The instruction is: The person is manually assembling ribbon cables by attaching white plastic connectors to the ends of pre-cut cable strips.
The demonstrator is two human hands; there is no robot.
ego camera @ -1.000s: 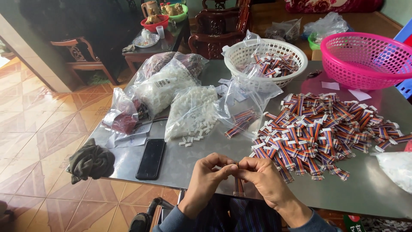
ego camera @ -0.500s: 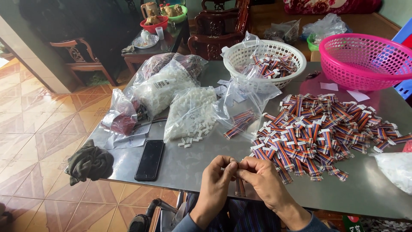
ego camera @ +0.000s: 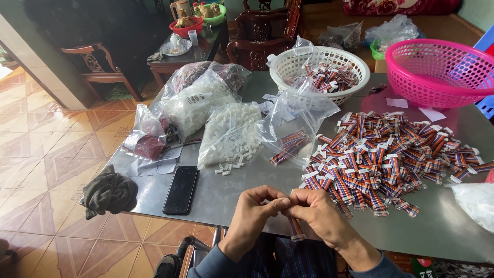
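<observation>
At the tabletop's [ego camera: 216,198] near edge, my left hand [ego camera: 253,216] and right hand [ego camera: 319,216] meet, fingertips pinched together on a striped ribbon cable [ego camera: 295,229] hanging below them; beyond lie a cable pile [ego camera: 383,159], bagged white connectors [ego camera: 231,135] and baskets [ego camera: 288,64].

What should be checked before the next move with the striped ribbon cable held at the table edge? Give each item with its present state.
1. Both hands on the piece: left hand and right hand meet fingertip to fingertip over the ribbon cable: ok.
2. Cable's lower end free: it hangs below the hands with its white plug showing: ok.
3. Upper end seated in a white plug: hidden by the fingers: cannot tell.
4. More cables in reach: the cable pile lies just past the right hand: ok.
5. White plugs in reach: the open bag of plugs lies ahead, some spilled out: ok.
6. Phone apart from the hands: ok.
</observation>
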